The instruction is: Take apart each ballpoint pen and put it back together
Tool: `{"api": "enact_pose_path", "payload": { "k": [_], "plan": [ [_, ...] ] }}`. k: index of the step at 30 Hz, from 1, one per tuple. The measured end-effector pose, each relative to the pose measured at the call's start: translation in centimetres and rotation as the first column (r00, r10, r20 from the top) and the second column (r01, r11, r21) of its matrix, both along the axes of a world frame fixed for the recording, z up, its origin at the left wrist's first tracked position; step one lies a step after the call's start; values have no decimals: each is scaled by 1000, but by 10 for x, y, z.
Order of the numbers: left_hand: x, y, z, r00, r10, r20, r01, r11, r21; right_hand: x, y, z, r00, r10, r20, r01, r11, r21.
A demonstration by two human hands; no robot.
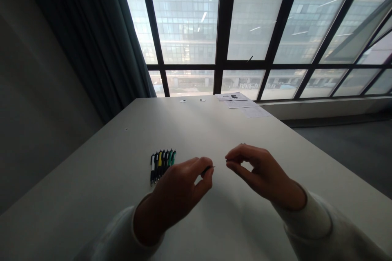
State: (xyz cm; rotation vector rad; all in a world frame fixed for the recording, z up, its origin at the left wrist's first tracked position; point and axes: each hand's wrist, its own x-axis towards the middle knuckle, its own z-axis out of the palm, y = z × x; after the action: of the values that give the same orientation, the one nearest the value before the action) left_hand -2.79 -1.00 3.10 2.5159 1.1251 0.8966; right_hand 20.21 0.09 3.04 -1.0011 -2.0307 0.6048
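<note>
My left hand [183,189] is closed in a pinch around a dark pen part [209,169], whose thin tip points right; the fingers hide most of it. Across a small gap, my right hand [260,171] pinches thumb against fingertips over a tiny piece [226,160], too small to make out. Both hands are held over the white table [196,126]. Left of my left hand lies a row of click pens [159,163], side by side, with black, white, yellow and green parts; the hand covers some of their lower ends. Small dark tips show just behind my right hand.
Printed paper sheets [241,104] lie at the table's far right corner. Two round cable-hole covers [183,101] sit near the far edge. Beyond stand large framed windows [186,20], with a dark curtain [122,40] at the left.
</note>
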Motion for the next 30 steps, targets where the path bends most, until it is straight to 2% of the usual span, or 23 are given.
{"api": "enact_pose_path", "payload": {
  "k": [2, 5, 9, 12, 19, 24, 27, 30],
  "plan": [
    [1, 1, -2, 999, 32, -28, -31, 999, 32, 6, 7, -15, 977, -55, 208, 61, 998, -23],
    [4, 3, -4, 998, 51, -39, -49, 997, 63, 14, 18, -48, 847, -68, 527, 132, 988, -86],
    [6, 4, -5, 996, 71, -45, -68, 994, 82, 23, 30, -84, 792, -43, 609, 156, 979, -133],
    [5, 4, -5, 997, 65, -43, -62, 995, 76, 27, 36, -96, 776, -51, 629, 180, 973, -142],
    [6, 5, -7, 997, 59, -58, -56, 997, 43, 27, 40, -102, 761, -34, 648, 186, 968, -168],
    [6, 6, -6, 1000, 4, -15, -4, 1000, 9, 28, 40, -102, 766, -29, 643, 191, 964, -183],
    [6, 6, -6, 999, -32, 10, 32, 999, -4, 28, 39, -91, 782, -45, 621, 199, 963, -181],
    [8, 5, -8, 999, -53, 10, 53, 999, 2, 25, 29, -66, 829, -68, 556, 193, 966, -169]
  ]
}}
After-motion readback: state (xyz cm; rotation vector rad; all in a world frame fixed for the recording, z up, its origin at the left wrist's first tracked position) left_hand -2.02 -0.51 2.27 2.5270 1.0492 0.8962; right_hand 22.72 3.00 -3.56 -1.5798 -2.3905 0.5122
